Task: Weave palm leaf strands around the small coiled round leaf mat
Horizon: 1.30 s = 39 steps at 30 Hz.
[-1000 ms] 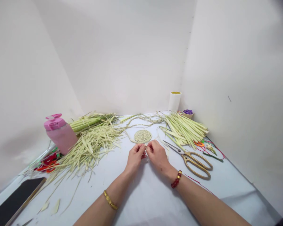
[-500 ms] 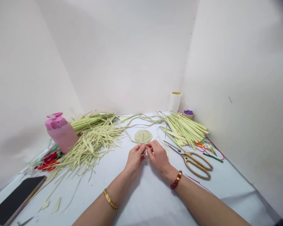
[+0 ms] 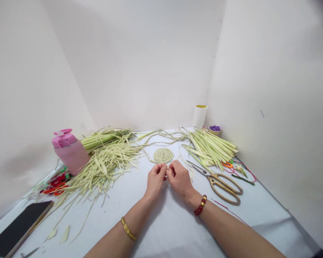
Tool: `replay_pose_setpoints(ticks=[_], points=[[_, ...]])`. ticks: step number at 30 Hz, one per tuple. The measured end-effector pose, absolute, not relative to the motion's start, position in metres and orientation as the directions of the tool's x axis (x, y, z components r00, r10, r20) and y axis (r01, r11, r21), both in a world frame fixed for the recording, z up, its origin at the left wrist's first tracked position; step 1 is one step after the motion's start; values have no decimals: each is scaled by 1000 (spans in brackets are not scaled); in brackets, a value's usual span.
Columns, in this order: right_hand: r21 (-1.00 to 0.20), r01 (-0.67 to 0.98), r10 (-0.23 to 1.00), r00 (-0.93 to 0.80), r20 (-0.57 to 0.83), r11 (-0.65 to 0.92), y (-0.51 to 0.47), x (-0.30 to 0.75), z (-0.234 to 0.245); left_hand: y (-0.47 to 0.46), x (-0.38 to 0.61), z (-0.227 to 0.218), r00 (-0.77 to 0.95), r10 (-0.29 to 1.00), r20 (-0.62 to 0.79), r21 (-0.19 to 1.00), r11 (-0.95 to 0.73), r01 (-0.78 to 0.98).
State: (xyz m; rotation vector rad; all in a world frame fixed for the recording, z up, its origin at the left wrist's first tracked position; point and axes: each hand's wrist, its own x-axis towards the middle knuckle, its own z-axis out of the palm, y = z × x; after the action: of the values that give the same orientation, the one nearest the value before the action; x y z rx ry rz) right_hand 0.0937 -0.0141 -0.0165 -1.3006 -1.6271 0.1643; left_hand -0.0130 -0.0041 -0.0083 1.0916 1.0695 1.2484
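My left hand [image 3: 155, 180] and my right hand [image 3: 179, 177] meet at the middle of the white table, fingertips pinched together on a thin pale leaf strip [image 3: 167, 169]. Just beyond the fingers lies a small round coiled mat of woven leaf [image 3: 163, 155], with a braided cord [image 3: 164, 135] trailing away from it toward the back. The left wrist wears a gold bracelet, the right a red bead bracelet.
Gold scissors [image 3: 221, 181] lie right of my hands. Cut leaf strips [image 3: 211, 146] are heaped at the back right, shredded leaves [image 3: 104, 165] at the left beside a pink bottle [image 3: 69, 151]. A phone [image 3: 17, 229] lies near left. A white roll [image 3: 199, 115] and a small bowl [image 3: 214, 129] stand in the corner.
Both hands have stayed in place by the coil, with only small finger movements on the strip; the left forearm has shifted slightly to the right.
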Motion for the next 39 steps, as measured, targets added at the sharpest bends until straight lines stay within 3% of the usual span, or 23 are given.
replay_pose_setpoints(ticks=[10, 14, 22, 25, 28, 32, 36, 39], points=[[-769, 501, 853, 107, 510, 397, -18, 97, -14, -4, -16, -5, 119, 993, -17, 986, 36, -165], [-745, 513, 834, 97, 543, 425, -16, 100, -15, -4, -17, -4, 119, 992, -31, 989, 48, -140], [-598, 626, 784, -34, 620, 500, -16, 102, -17, -2, -21, 1, 230, 962, -145, 938, 208, -278], [-610, 611, 794, -51, 606, 505, -18, 100, -16, -1, -22, 0, 214, 967, -135, 945, 190, -265], [-754, 492, 865, 2, 502, 436, -20, 99, -12, -1, -21, -1, 180, 982, -53, 972, 92, -216], [-962, 142, 972, -32, 232, 234, -17, 99, -6, -3, -20, 1, 114, 989, 94, 993, -85, -84], [-991, -134, 969, -244, 23, -10, -12, 105, -4, -4, -20, 4, 107, 983, 152, 988, -153, 4], [-970, -221, 936, -351, -20, -103, -11, 111, -1, -2, -21, 3, 133, 980, 151, 988, -154, 16]])
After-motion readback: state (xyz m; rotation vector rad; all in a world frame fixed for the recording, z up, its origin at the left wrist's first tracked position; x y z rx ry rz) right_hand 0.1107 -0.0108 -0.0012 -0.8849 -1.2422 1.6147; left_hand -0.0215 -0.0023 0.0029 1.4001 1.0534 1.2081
